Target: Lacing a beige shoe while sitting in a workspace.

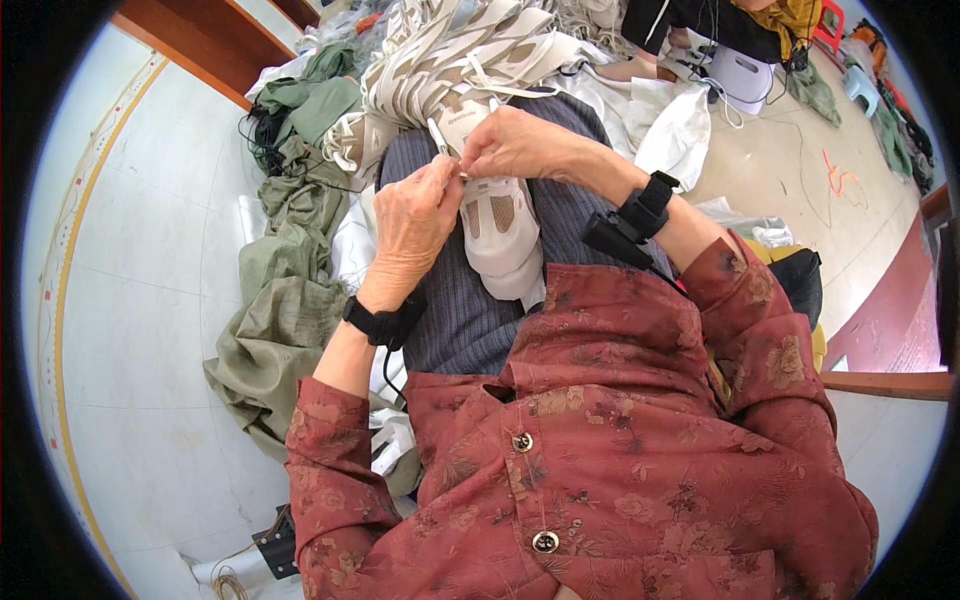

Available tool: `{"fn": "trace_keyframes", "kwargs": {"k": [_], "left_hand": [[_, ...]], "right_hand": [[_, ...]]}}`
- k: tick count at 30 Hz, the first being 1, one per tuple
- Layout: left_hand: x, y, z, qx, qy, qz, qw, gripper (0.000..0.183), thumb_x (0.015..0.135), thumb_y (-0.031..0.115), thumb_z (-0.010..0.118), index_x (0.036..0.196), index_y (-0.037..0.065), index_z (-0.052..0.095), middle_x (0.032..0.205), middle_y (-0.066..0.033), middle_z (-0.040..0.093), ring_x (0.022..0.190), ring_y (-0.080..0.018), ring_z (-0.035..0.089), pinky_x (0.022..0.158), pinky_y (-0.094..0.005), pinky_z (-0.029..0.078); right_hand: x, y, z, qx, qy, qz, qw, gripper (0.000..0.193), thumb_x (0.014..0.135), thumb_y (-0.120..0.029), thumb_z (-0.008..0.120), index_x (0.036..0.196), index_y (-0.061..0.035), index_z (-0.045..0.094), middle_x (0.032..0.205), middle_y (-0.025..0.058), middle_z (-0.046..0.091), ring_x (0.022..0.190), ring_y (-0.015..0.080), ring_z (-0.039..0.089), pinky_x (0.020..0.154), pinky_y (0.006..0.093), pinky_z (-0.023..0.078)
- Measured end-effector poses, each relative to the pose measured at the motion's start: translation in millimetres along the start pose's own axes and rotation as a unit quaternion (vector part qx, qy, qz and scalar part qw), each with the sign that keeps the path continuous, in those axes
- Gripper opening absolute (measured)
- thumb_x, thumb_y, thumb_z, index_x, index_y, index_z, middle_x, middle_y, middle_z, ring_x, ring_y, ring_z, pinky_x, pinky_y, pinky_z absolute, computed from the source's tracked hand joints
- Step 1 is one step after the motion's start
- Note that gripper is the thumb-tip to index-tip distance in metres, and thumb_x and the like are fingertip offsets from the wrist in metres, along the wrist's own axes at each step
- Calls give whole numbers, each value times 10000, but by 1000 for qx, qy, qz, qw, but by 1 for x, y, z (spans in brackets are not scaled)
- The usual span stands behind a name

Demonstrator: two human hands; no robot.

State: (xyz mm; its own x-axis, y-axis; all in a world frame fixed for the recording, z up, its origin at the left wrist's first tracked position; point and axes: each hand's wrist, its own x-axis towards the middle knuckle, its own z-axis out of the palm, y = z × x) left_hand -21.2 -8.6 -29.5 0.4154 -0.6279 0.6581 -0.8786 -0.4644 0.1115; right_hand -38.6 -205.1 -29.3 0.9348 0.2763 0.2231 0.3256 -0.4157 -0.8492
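Observation:
A white and beige sneaker upper lies lengthwise across my lap, with its tan mesh panels turned up. My left hand and my right hand meet over its lacing area. Thumb and fingers of both hands are pinched together, apparently on a white shoelace, part of which sticks up beside the tongue. Most of the lace is hidden by my fingers. Dark striped cloth covers my legs under the upper.
Beyond my knees lies a big heap of similar beige uppers. Green cloth is bunched at my left. White cloth and a white stool are at the far right, near another person's leg.

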Motion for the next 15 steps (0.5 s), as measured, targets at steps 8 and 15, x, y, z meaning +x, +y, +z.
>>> {"fn": "trace_keyframes", "kwargs": {"k": [8, 15], "left_hand": [[2, 4, -3, -33, -3, -5, 999, 105, 801, 56, 657, 896, 81, 622, 662, -98, 627, 518, -257, 588, 499, -352, 440], [0, -1, -4, -119, -90, -116, 982, 174, 819, 34, 622, 992, 42, 642, 580, -48, 525, 472, -109, 467, 484, -273, 376]], "right_hand": [[-8, -6, 10, -109, 81, -34, 990, 157, 698, -137, 680, 819, -47, 722, 699, 145, 660, 686, 252, 651, 659, 347, 511], [-18, -8, 11, -55, 114, -29, 991, 161, 688, -137, 665, 816, -56, 718, 693, 141, 643, 687, 269, 646, 646, 359, 498]]}}
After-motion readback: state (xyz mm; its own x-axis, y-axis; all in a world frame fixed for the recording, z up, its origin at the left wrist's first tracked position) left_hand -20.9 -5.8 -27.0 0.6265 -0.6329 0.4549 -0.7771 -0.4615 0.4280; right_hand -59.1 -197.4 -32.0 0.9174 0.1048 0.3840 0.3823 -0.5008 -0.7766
